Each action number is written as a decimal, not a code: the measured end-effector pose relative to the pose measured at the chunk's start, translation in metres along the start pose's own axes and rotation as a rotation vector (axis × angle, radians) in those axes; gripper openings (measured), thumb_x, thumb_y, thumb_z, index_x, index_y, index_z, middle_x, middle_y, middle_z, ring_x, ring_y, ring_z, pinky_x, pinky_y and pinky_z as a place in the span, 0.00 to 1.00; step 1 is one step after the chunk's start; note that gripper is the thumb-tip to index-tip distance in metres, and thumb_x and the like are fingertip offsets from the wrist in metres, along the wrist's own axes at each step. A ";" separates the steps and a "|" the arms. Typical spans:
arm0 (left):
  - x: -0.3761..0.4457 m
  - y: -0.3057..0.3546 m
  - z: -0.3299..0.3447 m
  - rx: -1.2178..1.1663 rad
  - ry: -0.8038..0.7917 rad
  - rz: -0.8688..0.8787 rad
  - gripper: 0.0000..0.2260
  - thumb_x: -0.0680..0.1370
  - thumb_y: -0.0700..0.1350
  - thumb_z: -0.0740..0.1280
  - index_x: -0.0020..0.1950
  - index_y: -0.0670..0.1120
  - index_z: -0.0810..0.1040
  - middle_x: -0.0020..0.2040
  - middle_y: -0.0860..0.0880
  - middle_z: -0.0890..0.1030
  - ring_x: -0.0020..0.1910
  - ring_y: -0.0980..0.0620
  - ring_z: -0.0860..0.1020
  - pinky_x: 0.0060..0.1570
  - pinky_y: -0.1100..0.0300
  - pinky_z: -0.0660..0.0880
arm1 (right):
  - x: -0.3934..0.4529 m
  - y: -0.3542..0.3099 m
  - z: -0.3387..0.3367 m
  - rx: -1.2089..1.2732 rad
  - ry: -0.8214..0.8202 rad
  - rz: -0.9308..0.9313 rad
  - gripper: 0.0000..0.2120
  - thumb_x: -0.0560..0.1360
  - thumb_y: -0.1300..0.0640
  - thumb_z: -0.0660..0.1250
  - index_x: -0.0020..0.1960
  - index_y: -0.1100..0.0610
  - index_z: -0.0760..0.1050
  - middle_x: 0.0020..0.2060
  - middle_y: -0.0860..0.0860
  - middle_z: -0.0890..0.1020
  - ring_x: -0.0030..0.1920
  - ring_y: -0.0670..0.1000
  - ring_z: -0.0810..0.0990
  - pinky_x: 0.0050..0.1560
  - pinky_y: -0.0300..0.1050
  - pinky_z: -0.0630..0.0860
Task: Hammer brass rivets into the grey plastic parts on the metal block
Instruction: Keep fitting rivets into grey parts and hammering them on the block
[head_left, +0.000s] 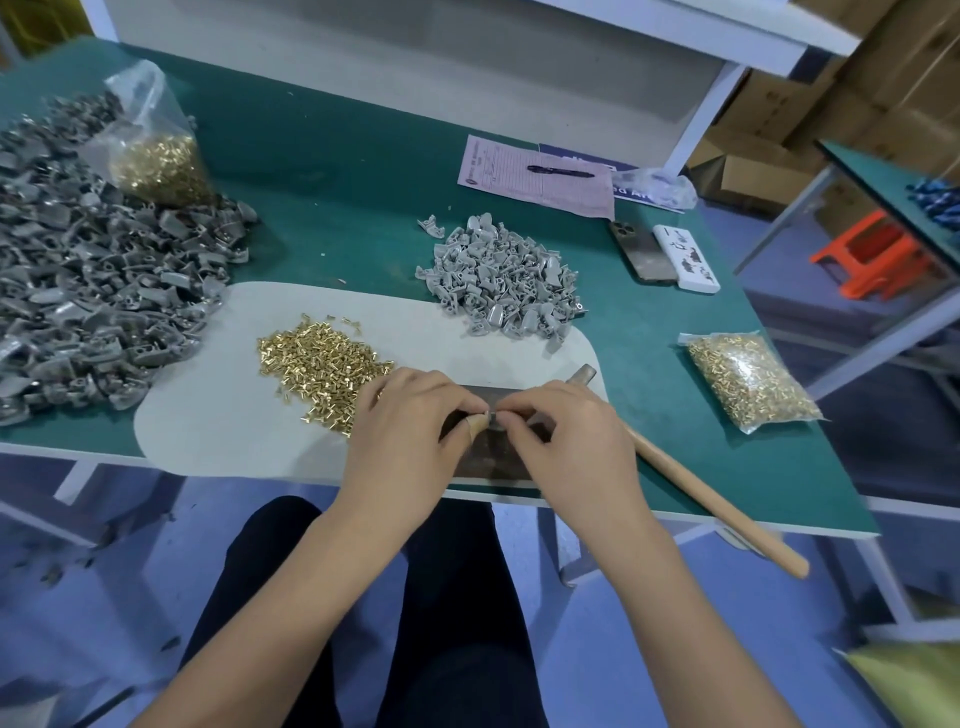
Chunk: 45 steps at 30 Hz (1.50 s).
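Over the dark metal block (488, 457) at the table's front edge, my left hand (410, 441) and my right hand (566, 441) meet fingertip to fingertip. Both pinch a small grey plastic part (491, 415) between them; most of it is hidden by my fingers. A loose heap of brass rivets (317, 364) lies on the white mat (208, 431) just left of my left hand. A pile of grey plastic parts (498, 275) sits beyond the block. The hammer (691, 478) lies to the right of my right hand, its wooden handle jutting over the table edge.
A large heap of grey parts (88, 280) fills the table's left side, with a bag of rivets (156, 150) behind it. Another rivet bag (748, 379) lies at the right. Papers with a pen (550, 171), a phone (641, 249) and a white box (685, 257) sit at the back right.
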<state>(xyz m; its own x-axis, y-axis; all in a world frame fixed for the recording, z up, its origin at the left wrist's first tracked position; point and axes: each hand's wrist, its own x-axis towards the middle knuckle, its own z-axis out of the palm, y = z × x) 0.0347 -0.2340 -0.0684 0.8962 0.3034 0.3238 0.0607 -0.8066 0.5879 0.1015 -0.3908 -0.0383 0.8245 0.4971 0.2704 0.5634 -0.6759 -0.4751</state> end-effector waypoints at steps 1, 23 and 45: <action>0.001 0.000 -0.001 -0.006 -0.005 -0.003 0.04 0.78 0.56 0.68 0.49 0.60 0.83 0.44 0.62 0.78 0.53 0.56 0.73 0.60 0.56 0.63 | 0.001 0.000 0.000 0.028 0.006 0.027 0.03 0.75 0.53 0.74 0.45 0.45 0.84 0.39 0.41 0.81 0.43 0.46 0.77 0.46 0.50 0.77; 0.001 0.002 0.000 0.037 0.006 0.022 0.04 0.77 0.51 0.71 0.50 0.58 0.84 0.44 0.59 0.81 0.51 0.51 0.75 0.58 0.49 0.66 | 0.021 -0.025 -0.018 -0.237 -0.270 -0.031 0.09 0.80 0.55 0.64 0.49 0.48 0.83 0.45 0.47 0.77 0.53 0.53 0.75 0.50 0.51 0.74; 0.002 0.004 -0.002 0.074 0.009 0.080 0.02 0.77 0.52 0.71 0.49 0.58 0.83 0.42 0.60 0.78 0.46 0.52 0.73 0.55 0.54 0.64 | 0.010 -0.001 -0.004 0.123 -0.136 0.036 0.06 0.75 0.61 0.72 0.41 0.52 0.84 0.32 0.43 0.74 0.34 0.43 0.72 0.38 0.31 0.64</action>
<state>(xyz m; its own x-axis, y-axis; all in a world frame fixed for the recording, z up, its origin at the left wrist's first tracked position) 0.0359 -0.2350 -0.0640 0.8956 0.2406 0.3742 0.0214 -0.8634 0.5040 0.1097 -0.3869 -0.0317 0.8242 0.5489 0.1397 0.5164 -0.6268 -0.5835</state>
